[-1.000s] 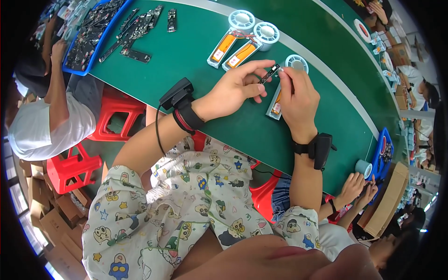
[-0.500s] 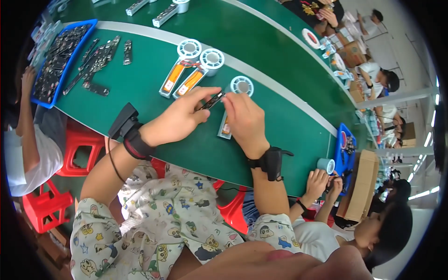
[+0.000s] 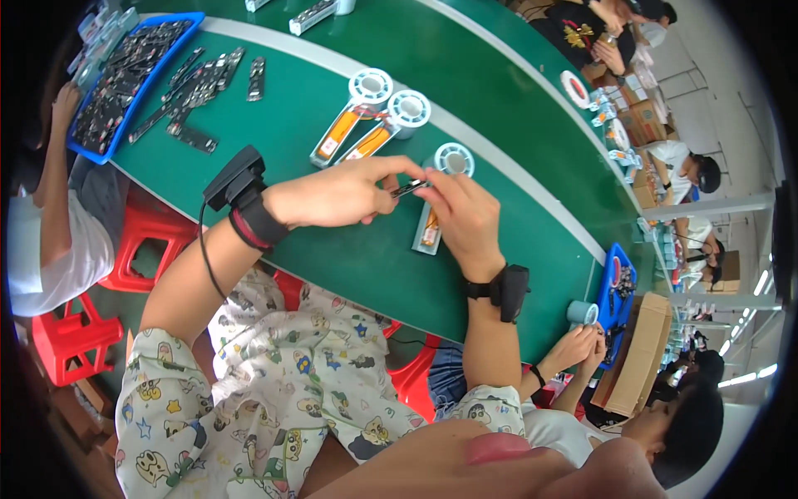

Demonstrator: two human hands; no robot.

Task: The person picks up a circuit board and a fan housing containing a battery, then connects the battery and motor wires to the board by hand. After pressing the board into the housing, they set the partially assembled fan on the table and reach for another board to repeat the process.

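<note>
A small dark circuit board [image 3: 407, 189] is held in the air above the green table. My left hand [image 3: 337, 193] pinches one end of it between thumb and fingers. The fingertips of my right hand [image 3: 467, 220] close on its other end. Just beyond my hands, a light blue handheld-fan body [image 3: 454, 160] lies partly hidden behind my right hand, its open handle [image 3: 428, 231] showing an orange battery. Two more such bodies lie farther off to the left, with round heads [image 3: 370, 86] and orange batteries [image 3: 341, 129] in open handles.
Loose circuit boards [image 3: 199, 96] are spread at the table's left, beside a blue tray [image 3: 155, 87] full of boards. On the right, a co-worker's hands [image 3: 573, 349] work near another blue tray [image 3: 611, 312] and a cardboard box [image 3: 636, 358]. A pale strip [image 3: 490, 154] runs behind the work area.
The view has shifted a little, so the table things sit farther right in it. The board is now tilted flatter between my hands. Both hands keep their grip on it.
</note>
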